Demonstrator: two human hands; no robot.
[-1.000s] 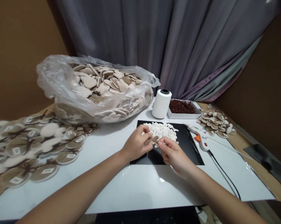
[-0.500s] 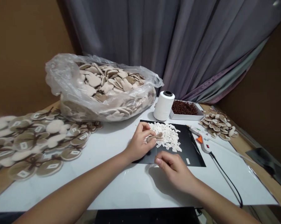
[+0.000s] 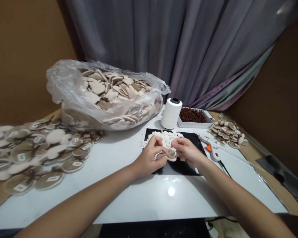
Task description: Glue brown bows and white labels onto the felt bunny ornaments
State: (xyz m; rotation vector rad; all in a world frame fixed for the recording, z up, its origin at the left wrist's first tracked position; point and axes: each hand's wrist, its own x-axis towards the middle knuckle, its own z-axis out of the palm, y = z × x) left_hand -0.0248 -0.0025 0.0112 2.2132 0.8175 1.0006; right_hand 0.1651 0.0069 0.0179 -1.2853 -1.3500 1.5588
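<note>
Between the thumb and fingers of my left hand (image 3: 150, 157) is a small brown and cream felt piece (image 3: 172, 155) with rounded lobes. My right hand (image 3: 188, 151) is closed in a pinch just above and to the right of that piece. What its fingertips hold, if anything, is too small to make out. Behind both hands, a heap of small white labels (image 3: 166, 136) lies on a black mat (image 3: 163, 170), partly hidden by my fingers.
A clear plastic bag (image 3: 72, 109) of felt pieces stands at back left. Labelled pieces with brown bows (image 3: 22, 153) cover the left side. A white thread cone (image 3: 171, 114), a box of brown bows (image 3: 192, 115), a glue gun (image 3: 213, 152) and a small pile of pieces (image 3: 226, 132) stand right.
My right hand has moved up and away from me, from below the felt piece to beside it. The felt piece, still in my left hand, is slightly lower. The view has shifted slightly.
</note>
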